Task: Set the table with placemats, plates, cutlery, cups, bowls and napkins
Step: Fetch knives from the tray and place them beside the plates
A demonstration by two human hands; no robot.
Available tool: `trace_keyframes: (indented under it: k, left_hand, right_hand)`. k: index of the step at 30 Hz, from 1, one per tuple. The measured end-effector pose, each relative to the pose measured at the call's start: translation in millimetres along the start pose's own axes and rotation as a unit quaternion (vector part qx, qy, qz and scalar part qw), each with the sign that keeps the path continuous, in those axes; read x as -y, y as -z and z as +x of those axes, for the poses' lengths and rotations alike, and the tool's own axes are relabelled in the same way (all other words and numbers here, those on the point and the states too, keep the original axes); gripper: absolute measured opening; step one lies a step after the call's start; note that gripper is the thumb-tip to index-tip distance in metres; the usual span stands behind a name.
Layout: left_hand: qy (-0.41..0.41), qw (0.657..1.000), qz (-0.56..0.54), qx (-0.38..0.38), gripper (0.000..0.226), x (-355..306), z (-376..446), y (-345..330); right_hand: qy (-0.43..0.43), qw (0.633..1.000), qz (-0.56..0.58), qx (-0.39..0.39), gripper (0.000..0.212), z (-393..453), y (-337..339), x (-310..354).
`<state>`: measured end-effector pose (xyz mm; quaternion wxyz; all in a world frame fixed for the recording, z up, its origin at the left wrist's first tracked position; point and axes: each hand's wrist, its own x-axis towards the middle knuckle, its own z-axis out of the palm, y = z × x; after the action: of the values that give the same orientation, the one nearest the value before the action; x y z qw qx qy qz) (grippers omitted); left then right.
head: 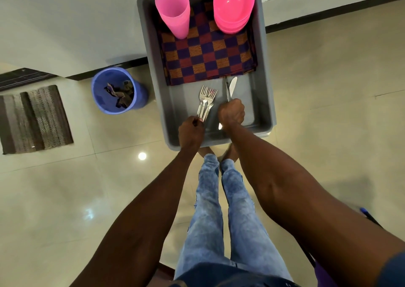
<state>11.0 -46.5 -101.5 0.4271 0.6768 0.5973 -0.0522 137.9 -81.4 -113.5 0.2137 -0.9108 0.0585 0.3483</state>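
Observation:
A grey tub (264, 84) stands in front of me. In its near part, my left hand (191, 131) grips a bunch of forks (207, 100) by the handles, tines pointing away. My right hand (231, 113) grips the knives (231, 88) by the handles, blades pointing away. Folded checkered cloths (208, 56) in purple, red and orange lie in the middle of the tub. At its far end stand stacked pink cups (174, 10) on the left and stacked pink bowls (233, 5) on the right.
A blue bin (118, 90) with scraps stands on the tiled floor left of the tub. A striped doormat (32, 117) lies further left by a white wall. My legs in blue jeans (221, 210) are below the tub.

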Motion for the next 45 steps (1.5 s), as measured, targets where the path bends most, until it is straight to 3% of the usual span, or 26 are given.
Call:
trace_keyframes:
  k: [5,12,18,22,26,29,33,40,45]
  left_hand:
    - [-0.003,1.0,-0.006,-0.01,0.024,5,-1,2]
    - [-0.019,1.0,-0.006,0.003,0.02,-14,-5,1]
    - [0.016,0.994,-0.087,0.061,0.02,-54,-25,4]
    - [0.112,0.945,-0.243,0.19,0.034,-92,-52,25]
    - [0.1,0.896,-0.328,0.282,0.027,-124,-84,51]
    - [0.06,0.894,-0.318,0.308,0.016,-137,-104,65]
    - [0.002,0.882,-0.273,0.384,0.02,-147,-125,73]
    - [-0.091,0.845,-0.113,0.515,0.013,-154,-148,91]
    - [-0.103,0.833,-0.048,0.542,0.02,-149,-187,87]
  right_hand:
    - [0.071,0.992,-0.106,0.008,0.024,4,12,-6]
    - [0.101,0.986,-0.118,0.054,0.028,2,52,-9]
    - [0.092,0.987,0.068,0.117,0.021,-31,85,-9]
    - [0.07,0.953,0.232,0.184,0.02,-75,117,-17]
    - [0.059,0.915,0.307,0.254,0.018,-117,149,-29]
    - [0.048,0.892,0.362,0.266,0.02,-145,169,-32]
    - [0.006,0.866,0.449,0.222,0.028,-179,191,-41]
    - [-0.04,0.778,0.614,0.129,0.034,-241,186,-65]
    - [-0.043,0.764,0.642,0.047,0.026,-284,184,-85]
